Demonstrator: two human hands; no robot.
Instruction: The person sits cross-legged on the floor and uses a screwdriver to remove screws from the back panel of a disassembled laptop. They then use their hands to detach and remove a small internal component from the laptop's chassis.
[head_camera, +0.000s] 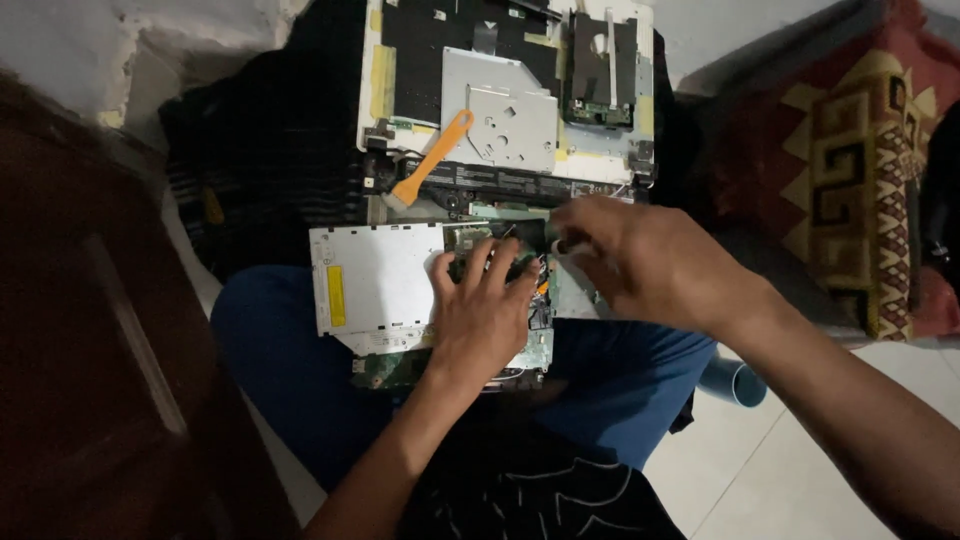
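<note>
A green circuit board (400, 366) with a silver metal drive unit (375, 275) on top rests on my lap. My left hand (485, 310) lies flat on the board, fingers spread and pressing it down. Just right of it my right hand (640, 260) hovers over the board's far edge with its fingers pinched together; they seem to grip a small dark tool, mostly hidden. Beyond the board lies an opened white laptop chassis (372, 75) with a silver metal plate (505, 115) inside.
An orange plastic pry tool (432, 158) lies across the chassis. A dark cloth (270, 150) lies under the chassis. A red patterned cushion (850, 170) is at the right, dark wooden furniture (90, 330) at the left, and a blue pipe end (733, 382) on the white tiled floor.
</note>
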